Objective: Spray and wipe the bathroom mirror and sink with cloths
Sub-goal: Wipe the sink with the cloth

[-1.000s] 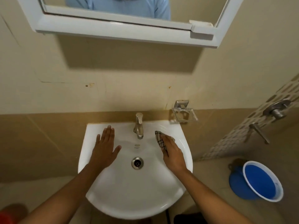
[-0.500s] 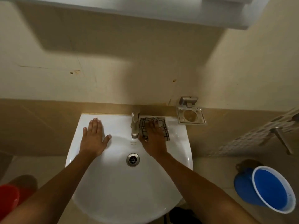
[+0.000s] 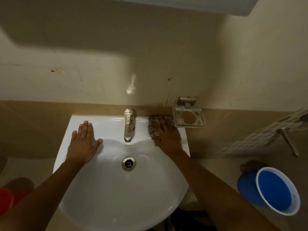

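Observation:
A white wall-hung sink (image 3: 106,197) fills the lower middle, with a steel tap (image 3: 128,125) at its back and a drain (image 3: 128,163) in the bowl. My right hand (image 3: 166,137) lies flat on a checked cloth (image 3: 153,125), pressing it onto the sink's back right ledge beside the tap. My left hand (image 3: 83,142) rests palm down, fingers spread, on the sink's left rim and holds nothing. Only the white bottom edge of the mirror frame (image 3: 216,5) shows at the top. No spray bottle is in view.
A metal soap holder (image 3: 189,117) juts from the wall just right of the cloth. A blue bucket (image 3: 273,192) stands on the floor at the right, a red container (image 3: 5,200) at the left edge. A wall tap handle (image 3: 289,140) sticks out at the right.
My right hand has slid the cloth from beside the tap rightward to the back right corner of the sink. The view has tilted down, and the mirror has left the frame. My left hand stays put.

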`<control>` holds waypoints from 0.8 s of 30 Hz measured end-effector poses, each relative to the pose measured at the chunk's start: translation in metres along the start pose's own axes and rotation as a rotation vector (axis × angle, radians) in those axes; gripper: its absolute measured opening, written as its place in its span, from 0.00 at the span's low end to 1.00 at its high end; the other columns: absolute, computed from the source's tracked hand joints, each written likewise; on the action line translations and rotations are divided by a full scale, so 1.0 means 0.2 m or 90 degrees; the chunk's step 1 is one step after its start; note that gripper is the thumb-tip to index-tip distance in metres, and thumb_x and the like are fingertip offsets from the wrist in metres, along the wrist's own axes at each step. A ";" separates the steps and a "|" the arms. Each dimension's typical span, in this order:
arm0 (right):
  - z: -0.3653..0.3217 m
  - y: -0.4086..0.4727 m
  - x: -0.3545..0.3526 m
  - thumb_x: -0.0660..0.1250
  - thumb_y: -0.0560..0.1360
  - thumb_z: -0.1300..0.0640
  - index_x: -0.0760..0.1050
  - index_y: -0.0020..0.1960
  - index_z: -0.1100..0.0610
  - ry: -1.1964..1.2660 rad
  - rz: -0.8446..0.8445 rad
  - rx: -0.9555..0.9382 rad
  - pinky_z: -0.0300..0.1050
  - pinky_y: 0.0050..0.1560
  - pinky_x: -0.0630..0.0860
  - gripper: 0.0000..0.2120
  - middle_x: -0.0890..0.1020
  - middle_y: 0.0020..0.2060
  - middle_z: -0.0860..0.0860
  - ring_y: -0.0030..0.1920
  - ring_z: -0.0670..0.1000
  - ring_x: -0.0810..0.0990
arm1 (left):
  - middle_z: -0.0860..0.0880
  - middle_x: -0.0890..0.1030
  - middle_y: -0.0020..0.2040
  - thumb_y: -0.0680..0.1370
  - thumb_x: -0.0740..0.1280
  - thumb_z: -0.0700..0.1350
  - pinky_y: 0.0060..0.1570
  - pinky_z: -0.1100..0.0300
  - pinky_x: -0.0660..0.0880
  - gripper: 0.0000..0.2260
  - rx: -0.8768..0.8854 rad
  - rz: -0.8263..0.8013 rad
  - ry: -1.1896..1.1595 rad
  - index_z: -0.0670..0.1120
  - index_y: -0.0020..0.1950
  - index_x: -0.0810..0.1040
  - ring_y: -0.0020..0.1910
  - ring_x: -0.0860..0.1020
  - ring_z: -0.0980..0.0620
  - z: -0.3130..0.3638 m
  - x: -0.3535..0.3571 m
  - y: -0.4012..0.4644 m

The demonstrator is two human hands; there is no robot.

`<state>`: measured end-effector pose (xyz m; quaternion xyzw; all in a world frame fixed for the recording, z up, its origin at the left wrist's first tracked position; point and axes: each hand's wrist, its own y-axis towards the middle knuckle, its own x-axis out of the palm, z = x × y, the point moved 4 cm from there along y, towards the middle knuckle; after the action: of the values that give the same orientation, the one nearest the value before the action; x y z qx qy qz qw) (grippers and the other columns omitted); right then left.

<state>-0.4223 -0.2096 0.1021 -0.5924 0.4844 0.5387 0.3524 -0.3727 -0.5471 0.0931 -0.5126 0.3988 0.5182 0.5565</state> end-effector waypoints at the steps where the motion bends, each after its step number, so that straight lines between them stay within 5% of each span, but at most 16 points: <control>1: 0.07 -0.03 -0.01 0.55 0.79 0.40 0.64 0.76 0.51 0.000 0.005 0.030 0.63 0.66 0.71 0.29 0.69 0.73 0.56 0.72 0.61 0.68 | 0.43 0.43 0.80 0.76 0.44 0.66 0.76 0.47 0.43 0.40 0.002 0.004 -0.001 0.41 0.80 0.44 0.79 0.43 0.45 0.00 0.00 0.00; 5: 0.21 -0.15 -0.05 0.54 0.77 0.38 0.73 0.69 0.55 0.000 0.054 0.150 0.66 0.63 0.73 0.29 0.75 0.67 0.60 0.66 0.65 0.73 | 0.43 0.43 0.80 0.76 0.44 0.65 0.76 0.47 0.42 0.39 0.002 0.010 -0.008 0.41 0.80 0.45 0.79 0.43 0.45 0.00 0.00 0.00; 11: 0.21 -0.29 -0.02 0.53 0.78 0.36 0.64 0.75 0.53 0.034 0.040 0.251 0.64 0.60 0.75 0.32 0.66 0.73 0.60 0.74 0.64 0.61 | 0.43 0.43 0.80 0.77 0.44 0.65 0.75 0.48 0.41 0.39 -0.001 0.012 0.000 0.41 0.80 0.44 0.79 0.43 0.44 0.00 0.01 -0.01; 16: 0.07 -0.10 -0.01 0.54 0.79 0.41 0.68 0.72 0.58 0.004 0.051 0.221 0.65 0.57 0.76 0.29 0.76 0.64 0.62 0.61 0.66 0.76 | 0.42 0.43 0.80 0.80 0.45 0.64 0.76 0.48 0.42 0.37 -0.003 -0.001 0.000 0.41 0.80 0.44 0.79 0.43 0.44 0.00 -0.02 -0.01; 20: -0.04 -0.03 0.05 0.53 0.79 0.36 0.60 0.77 0.57 0.021 0.054 0.193 0.69 0.70 0.63 0.34 0.66 0.74 0.61 0.74 0.65 0.63 | 0.44 0.41 0.80 0.79 0.48 0.62 0.75 0.51 0.40 0.36 0.008 -0.016 -0.004 0.42 0.80 0.42 0.79 0.41 0.46 -0.01 -0.03 -0.01; 24: -0.12 -0.03 0.08 0.56 0.76 0.32 0.55 0.79 0.57 0.055 0.023 0.108 0.61 0.74 0.52 0.41 0.59 0.77 0.59 0.78 0.61 0.54 | 0.43 0.42 0.80 0.82 0.51 0.58 0.75 0.52 0.41 0.34 0.033 -0.011 -0.014 0.41 0.80 0.44 0.79 0.42 0.46 -0.03 -0.04 -0.01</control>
<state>-0.4104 -0.2331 0.0907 -0.5742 0.5536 0.4761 0.3702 -0.3707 -0.5546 0.1007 -0.4958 0.4016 0.5087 0.5781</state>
